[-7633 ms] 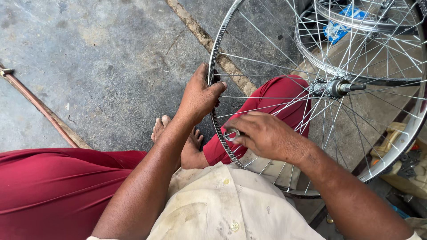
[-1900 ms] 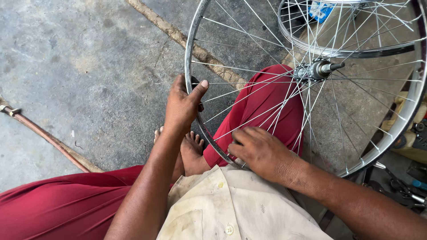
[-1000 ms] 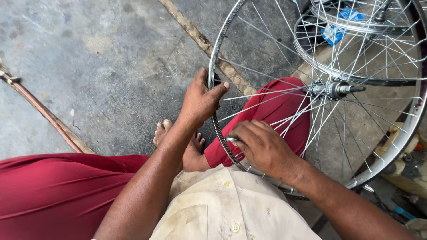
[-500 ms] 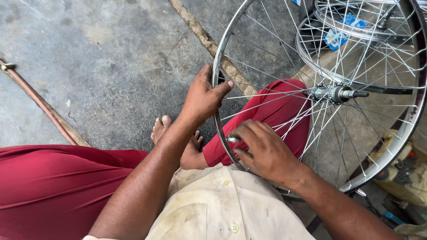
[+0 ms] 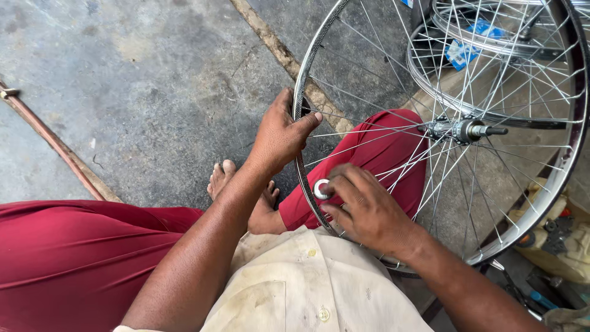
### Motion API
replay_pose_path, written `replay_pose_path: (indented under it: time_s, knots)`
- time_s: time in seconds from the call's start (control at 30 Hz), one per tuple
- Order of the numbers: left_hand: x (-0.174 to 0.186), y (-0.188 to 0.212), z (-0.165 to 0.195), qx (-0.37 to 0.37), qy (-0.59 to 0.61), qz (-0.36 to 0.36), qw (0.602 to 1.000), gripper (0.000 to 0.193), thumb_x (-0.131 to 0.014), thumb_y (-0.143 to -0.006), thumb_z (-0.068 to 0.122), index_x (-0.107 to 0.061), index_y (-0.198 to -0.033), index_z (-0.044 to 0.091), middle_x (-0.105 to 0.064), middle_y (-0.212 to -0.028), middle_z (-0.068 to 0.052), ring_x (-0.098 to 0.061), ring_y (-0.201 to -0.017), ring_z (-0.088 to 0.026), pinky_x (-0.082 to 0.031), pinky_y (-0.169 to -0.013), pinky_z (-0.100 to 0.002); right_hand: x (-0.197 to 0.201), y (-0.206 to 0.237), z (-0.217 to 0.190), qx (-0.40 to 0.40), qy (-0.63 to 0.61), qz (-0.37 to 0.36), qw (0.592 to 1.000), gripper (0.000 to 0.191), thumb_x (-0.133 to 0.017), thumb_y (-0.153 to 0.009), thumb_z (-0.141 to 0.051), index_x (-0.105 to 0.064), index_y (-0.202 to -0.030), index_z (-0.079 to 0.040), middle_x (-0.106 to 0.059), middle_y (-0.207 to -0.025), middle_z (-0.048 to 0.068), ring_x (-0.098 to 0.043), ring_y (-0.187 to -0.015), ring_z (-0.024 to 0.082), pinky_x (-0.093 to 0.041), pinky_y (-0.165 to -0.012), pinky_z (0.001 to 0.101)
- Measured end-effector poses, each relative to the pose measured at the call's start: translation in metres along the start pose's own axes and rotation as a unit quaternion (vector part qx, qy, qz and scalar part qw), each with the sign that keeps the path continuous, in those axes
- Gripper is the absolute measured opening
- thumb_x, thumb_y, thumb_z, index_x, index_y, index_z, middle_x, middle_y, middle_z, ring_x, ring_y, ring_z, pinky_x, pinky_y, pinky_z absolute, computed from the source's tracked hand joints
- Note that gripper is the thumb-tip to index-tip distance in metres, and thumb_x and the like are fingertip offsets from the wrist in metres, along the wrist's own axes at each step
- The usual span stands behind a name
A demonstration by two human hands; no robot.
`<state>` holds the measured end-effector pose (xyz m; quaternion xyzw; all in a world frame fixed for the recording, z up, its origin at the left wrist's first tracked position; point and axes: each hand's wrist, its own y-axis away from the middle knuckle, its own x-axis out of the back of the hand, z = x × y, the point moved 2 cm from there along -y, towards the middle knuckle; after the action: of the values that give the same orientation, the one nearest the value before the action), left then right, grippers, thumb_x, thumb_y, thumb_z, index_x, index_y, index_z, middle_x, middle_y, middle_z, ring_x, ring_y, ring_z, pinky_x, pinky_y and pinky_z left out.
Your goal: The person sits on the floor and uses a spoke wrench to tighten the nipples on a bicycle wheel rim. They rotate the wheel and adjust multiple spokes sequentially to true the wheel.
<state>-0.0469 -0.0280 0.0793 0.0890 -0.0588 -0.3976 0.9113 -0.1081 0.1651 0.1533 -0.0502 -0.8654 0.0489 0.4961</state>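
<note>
A spoked bicycle wheel with a shiny metal rim (image 5: 571,129) stands upright over my lap, its hub and axle (image 5: 464,130) at the centre. My left hand (image 5: 279,135) grips the rim's left side, thumb hooked over it. At the rim's lower left my right hand (image 5: 365,209) pinches a small round silver tool (image 5: 321,189) against the rim, fingers curled around it among the spokes. My red-trousered knee (image 5: 387,138) shows through the spokes.
A second wheel (image 5: 491,49) with blue tags lies behind at the upper right. My bare foot (image 5: 221,178) rests on the grey concrete floor. A thin brown pipe (image 5: 52,141) runs along the left. Loose tools (image 5: 547,230) lie at the lower right.
My right hand has slid slightly along the lower rim, and the round silver tool now shows at its fingertips. My left hand keeps its hold on the rim.
</note>
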Motion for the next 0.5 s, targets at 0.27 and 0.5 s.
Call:
replay_pose_path:
  time_s: [0.27,0.5]
  knots:
    - [0.0,-0.003,0.0,0.001,0.01,-0.007,1.0,0.033,-0.077,-0.086,0.024,-0.052,-0.099,0.006,-0.059,-0.068,-0.004,-0.058,-0.053,-0.012,-0.049,-0.047,-0.032,-0.023,-0.007,0.013,-0.062,0.132,-0.057,0.988,0.045,-0.081,-0.074,-0.012,-0.058,-0.112,-0.005,-0.063,-0.089,0.012,-0.067,-0.082,0.032,-0.054,-0.074,0.0463]
    - [-0.002,-0.001,0.0,0.008,0.034,-0.012,0.999,0.033,-0.076,-0.087,0.023,-0.051,-0.1,0.006,-0.057,-0.067,-0.002,-0.057,-0.052,-0.012,-0.048,-0.045,-0.031,-0.012,-0.01,0.012,-0.089,0.059,-0.071,0.992,0.049,-0.084,-0.07,-0.019,-0.058,-0.109,-0.003,-0.067,-0.092,0.014,-0.067,-0.092,0.035,-0.052,-0.082,0.0507]
